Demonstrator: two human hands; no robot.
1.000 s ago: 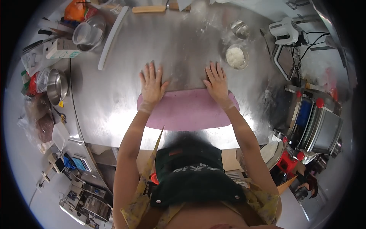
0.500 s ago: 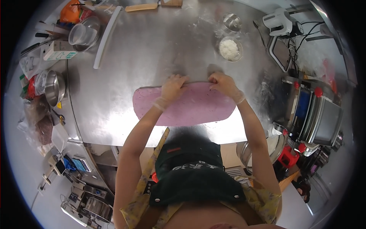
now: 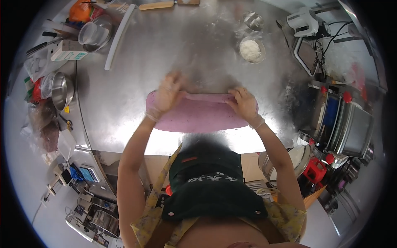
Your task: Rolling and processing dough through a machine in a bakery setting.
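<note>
A flat sheet of pinkish-purple dough point(image 3: 202, 115) lies crosswise on the steel worktop in front of me. Along part of its far edge, a narrow strip is folded over. My right hand point(image 3: 246, 103) has its thumb and fingers curled on that far edge, toward the right end. Over the far left part of the sheet is my left hand point(image 3: 168, 94), its fingers smeared by motion. Thin clear gloves seem to cover both hands, showing at the wrists. The dough beneath the palms is hidden.
A glass bowl of white powder point(image 3: 252, 50) and a smaller bowl point(image 3: 253, 21) stand far right. A long white rod point(image 3: 120, 37) lies far left, near plastic tubs point(image 3: 94, 34). At right are a hand mixer point(image 3: 304, 21) and a roller machine point(image 3: 349, 124); a steel bowl point(image 3: 62, 91) sits left.
My left hand has moved left along the far edge and is blurred. A lighter folded strip now shows between the hands. My right hand stays near the right end, slightly lower.
</note>
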